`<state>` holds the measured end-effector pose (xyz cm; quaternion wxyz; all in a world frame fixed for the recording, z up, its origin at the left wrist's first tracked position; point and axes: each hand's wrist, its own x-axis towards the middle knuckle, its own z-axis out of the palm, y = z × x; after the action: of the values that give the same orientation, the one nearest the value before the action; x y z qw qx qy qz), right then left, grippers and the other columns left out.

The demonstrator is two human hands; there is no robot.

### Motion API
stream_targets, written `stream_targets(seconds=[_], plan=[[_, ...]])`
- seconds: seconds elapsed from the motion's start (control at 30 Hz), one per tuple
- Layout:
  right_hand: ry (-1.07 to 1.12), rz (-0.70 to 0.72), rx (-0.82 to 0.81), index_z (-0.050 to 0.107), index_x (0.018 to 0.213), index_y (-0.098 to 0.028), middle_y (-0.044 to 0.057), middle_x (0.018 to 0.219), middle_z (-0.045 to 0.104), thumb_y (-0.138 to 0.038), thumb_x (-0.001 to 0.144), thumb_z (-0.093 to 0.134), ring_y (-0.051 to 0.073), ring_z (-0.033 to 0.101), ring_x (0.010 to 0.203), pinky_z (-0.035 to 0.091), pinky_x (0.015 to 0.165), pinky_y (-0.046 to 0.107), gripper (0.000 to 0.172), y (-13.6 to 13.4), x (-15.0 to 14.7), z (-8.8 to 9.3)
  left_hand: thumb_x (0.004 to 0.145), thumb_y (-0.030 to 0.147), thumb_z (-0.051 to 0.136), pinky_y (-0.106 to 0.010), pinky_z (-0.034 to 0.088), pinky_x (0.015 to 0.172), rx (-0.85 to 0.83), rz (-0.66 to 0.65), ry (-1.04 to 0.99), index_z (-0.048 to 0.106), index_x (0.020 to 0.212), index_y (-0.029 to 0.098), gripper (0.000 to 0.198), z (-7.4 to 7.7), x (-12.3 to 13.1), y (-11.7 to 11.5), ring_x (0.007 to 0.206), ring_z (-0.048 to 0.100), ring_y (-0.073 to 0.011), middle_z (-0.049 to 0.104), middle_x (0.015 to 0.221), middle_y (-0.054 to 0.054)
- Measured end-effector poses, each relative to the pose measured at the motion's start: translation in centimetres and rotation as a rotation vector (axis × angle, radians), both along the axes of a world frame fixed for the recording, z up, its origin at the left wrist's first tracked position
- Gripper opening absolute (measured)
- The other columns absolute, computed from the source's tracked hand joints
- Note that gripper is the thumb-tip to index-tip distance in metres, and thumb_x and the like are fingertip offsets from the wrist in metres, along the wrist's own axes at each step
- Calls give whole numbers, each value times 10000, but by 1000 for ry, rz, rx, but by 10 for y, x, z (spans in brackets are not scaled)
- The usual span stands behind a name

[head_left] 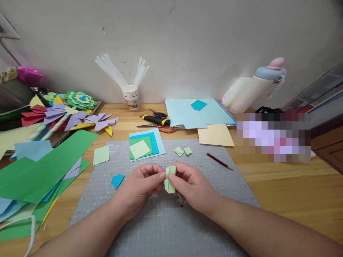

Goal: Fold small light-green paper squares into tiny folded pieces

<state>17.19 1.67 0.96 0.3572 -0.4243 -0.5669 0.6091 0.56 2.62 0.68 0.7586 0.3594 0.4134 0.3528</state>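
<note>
A small piece of folded light green paper [170, 180] is held up over the grey cutting mat [150, 228]. My left hand [146, 184] pinches its left edge between thumb and fingers. On the other side my right hand [189, 184] grips it, thumb pressed on its front and fingers behind. Beyond my hands lie two small folded light green paper hearts [179, 151]. A folded blue paper piece [117, 181] rests left of my left hand. Behind that hand sits a stack of coloured squares, topped by a light green paper square [139, 149].
A pencil [219, 161] lies on the mat's right. Scissors [166, 129] and a yellow-black cutter [155, 120] rest at the back, near a paper cup [131, 97] with white strips. Green sheets [48, 171] and paper flowers [100, 122] crowd the left. A bottle [257, 87] leans at back right.
</note>
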Motion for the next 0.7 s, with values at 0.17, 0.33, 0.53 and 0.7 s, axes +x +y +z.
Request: stream_targets(seconds=[0.17, 0.33, 0.53, 0.7], plan=[[40, -2, -72, 498, 676, -175, -34, 570, 495, -229, 821, 469, 98, 441, 515, 337, 493, 225, 158, 2, 0, 0, 803, 303, 633, -211, 278, 525, 31, -28, -22, 587, 722, 146, 183, 1, -1, -1, 545, 390, -72, 489, 554, 35], [70, 13, -80, 500, 666, -173, -32, 568, 503, -226, 815, 471, 95, 439, 516, 332, 485, 218, 161, 4, 0, 0, 790, 309, 648, -213, 267, 522, 44, -33, 16, 569, 729, 149, 189, 0, -1, -2, 539, 377, -68, 482, 557, 44], [31, 16, -39, 486, 658, -175, -34, 567, 491, -218, 820, 471, 99, 426, 524, 331, 500, 230, 168, 3, 0, -2, 788, 328, 640, -219, 251, 520, 53, -26, 54, 546, 700, 150, 220, 0, 1, -2, 532, 350, -71, 458, 544, 50], [33, 40, -10, 474, 657, -175, -34, 589, 484, -239, 832, 481, 99, 425, 549, 332, 524, 234, 186, 1, 0, -2, 800, 289, 619, -221, 247, 525, 119, -29, 57, 513, 662, 157, 219, -1, 0, -2, 533, 314, -71, 435, 572, 56]])
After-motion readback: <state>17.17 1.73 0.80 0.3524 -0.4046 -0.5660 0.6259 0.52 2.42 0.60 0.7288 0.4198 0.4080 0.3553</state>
